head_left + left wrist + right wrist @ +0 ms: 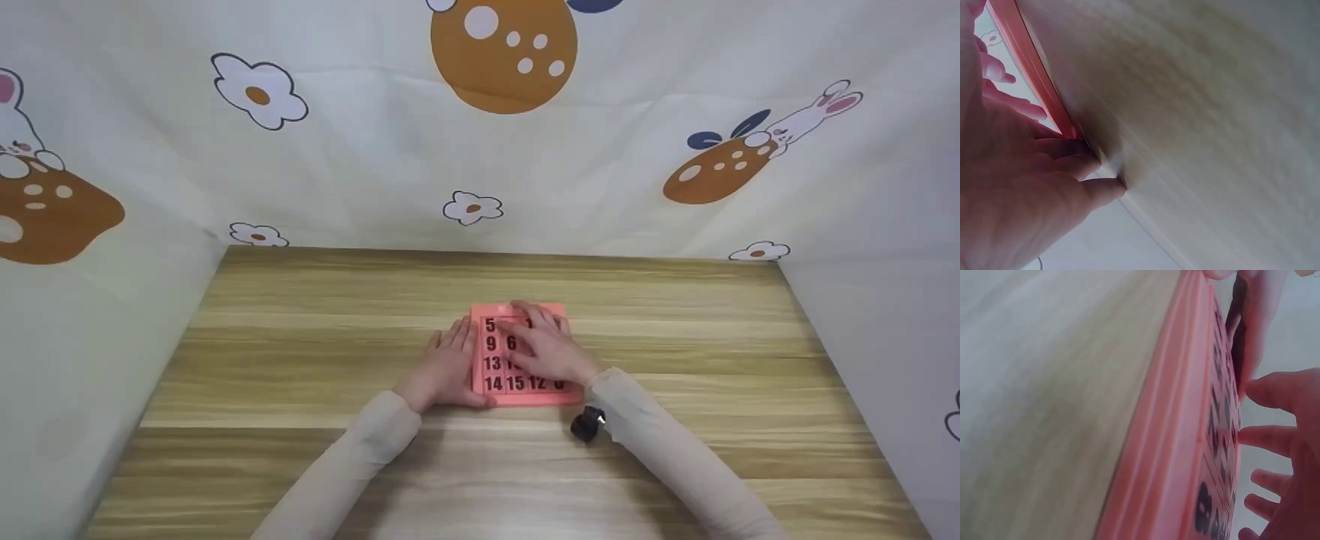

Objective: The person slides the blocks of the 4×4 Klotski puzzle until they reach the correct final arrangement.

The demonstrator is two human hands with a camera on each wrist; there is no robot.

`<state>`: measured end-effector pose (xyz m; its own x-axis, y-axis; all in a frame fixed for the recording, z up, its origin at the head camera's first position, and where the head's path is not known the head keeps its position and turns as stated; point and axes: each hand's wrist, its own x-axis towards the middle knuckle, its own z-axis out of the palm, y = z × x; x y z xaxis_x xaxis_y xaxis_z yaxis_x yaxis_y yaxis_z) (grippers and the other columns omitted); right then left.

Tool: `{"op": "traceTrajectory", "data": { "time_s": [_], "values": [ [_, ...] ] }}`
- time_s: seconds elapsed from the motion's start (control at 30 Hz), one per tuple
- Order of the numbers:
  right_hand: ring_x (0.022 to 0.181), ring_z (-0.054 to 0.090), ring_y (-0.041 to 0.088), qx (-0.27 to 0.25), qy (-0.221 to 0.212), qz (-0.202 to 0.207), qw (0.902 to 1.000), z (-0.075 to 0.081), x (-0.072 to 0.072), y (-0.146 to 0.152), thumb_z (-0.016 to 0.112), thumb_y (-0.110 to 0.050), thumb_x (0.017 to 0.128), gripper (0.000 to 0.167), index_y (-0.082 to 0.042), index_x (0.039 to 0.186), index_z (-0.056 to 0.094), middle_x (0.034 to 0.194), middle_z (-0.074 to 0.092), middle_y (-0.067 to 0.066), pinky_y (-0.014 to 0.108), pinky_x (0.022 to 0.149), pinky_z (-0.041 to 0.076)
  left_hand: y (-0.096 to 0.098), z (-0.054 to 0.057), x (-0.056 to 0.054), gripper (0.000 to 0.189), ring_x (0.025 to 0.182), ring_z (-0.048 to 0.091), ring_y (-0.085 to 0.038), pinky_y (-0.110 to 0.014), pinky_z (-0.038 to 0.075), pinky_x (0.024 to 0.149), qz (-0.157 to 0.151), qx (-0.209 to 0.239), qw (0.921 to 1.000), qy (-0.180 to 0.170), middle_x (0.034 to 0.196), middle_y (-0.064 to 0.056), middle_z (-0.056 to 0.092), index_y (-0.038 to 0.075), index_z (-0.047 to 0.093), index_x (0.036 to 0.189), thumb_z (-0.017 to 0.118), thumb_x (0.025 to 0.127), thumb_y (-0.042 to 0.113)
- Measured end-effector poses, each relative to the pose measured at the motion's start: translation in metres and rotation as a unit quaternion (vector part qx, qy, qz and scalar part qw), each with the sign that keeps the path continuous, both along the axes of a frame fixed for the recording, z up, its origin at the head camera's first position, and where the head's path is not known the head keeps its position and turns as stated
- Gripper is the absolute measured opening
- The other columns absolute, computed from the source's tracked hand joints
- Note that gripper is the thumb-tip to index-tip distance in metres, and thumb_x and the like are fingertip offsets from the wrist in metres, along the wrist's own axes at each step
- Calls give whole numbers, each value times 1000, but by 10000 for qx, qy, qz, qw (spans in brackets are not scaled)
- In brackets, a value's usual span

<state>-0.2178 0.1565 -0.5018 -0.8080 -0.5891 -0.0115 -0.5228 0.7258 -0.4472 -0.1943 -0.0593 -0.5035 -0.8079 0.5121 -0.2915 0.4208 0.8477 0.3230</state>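
A pink number sliding puzzle (516, 384) with black digits lies flat on the wooden table in the head view. Along its left edge rests my left hand (450, 371), fingers extended away from me and thumb near the lower left corner. My right hand (553, 352) is spread over the upper right part of the board, fingertips on or just above the tiles, covering several numbers. In the left wrist view, fingertips meet the table beside the puzzle's side (1030, 64). The ridged side (1162, 439) fills the middle of the right wrist view, with slightly bent fingers (1269, 439) at the tiles.
The wooden table (315, 322) extends around the puzzle. A pale curtain (360, 165) printed with flowers, rabbits and orange shapes stands behind and at both sides. A small black object (587, 424) is by the right sleeve's cuff.
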Motion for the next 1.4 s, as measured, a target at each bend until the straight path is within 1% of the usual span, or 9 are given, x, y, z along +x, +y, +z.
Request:
{"op": "traceTrajectory", "data": {
  "time_s": [0.17,0.33,0.5,0.63,0.87,1.03,1.13,1.23,1.4],
  "values": [
    [141,17,37,-284,-136,-58,9995,-2,2,11,60,-27,92,58,-13,146,44,156,19,21,60,110,13,0,1,0,128,145,4,-35,-51,8,115,-3,-18,10000,29,157,-24,2,-6,5,152,68,70,71],
    [141,16,38,-481,-270,-295,9980,-5,4,25,61,-25,92,61,-11,148,41,155,18,23,61,109,11,0,1,0,129,145,3,-35,-50,6,115,23,65,10000,-51,157,-23,2,-5,5,152,69,69,70],
    [141,17,38,-641,-110,-479,9967,-6,4,38,62,-26,93,57,-10,145,45,154,20,24,59,109,12,0,1,-1,130,145,2,-34,-49,4,115,52,29,9999,-112,158,-22,1,-5,3,152,69,69,71],
    [141,17,38,-510,66,-536,9972,-8,6,43,61,-24,92,56,-9,144,45,155,20,24,60,109,12,1,1,-1,130,145,1,-34,-49,5,115,14,3,10000,-89,158,-22,-1,-4,3,152,69,69,71],
    [140,16,41,-249,229,-290,9990,-8,10,31,59,-28,95,54,-7,143,46,154,22,24,61,109,13,0,-1,-1,130,145,2,-35,-51,7,115,21,98,9999,-26,157,-24,0,-6,4,152,70,70,70],
    [139,18,44,-78,437,-222,9988,-5,9,18,60,-27,93,50,-6,139,52,148,33,21,62,108,13,0,-2,-1,129,145,1,-33,-50,5,115,55,90,9999,-104,158,-22,0,-5,3,152,70,70,70],
    [138,21,41,11,501,-182,9986,-4,8,11,61,-27,92,51,-7,138,53,142,40,18,61,109,12,0,-2,-1,130,145,0,-33,-50,4,115,70,71,9999,-138,158,-22,0,-4,3,152,70,70,71],
    [138,23,39,35,424,-102,9990,-4,7,6,61,-29,92,54,-8,141,50,141,42,17,60,109,12,0,-2,-2,130,145,0,-33,-50,4,115,70,29,9998,-159,158,-21,-1,-4,3,152,69,70,71],
    [139,23,34,-115,84,-26,9999,-5,6,5,61,-32,92,63,-9,147,41,147,37,16,58,111,10,0,-1,-2,129,145,0,-33,-50,5,115,25,-49,9999,-114,158,-22,-1,-4,4,152,68,70,72]
  ]
}}
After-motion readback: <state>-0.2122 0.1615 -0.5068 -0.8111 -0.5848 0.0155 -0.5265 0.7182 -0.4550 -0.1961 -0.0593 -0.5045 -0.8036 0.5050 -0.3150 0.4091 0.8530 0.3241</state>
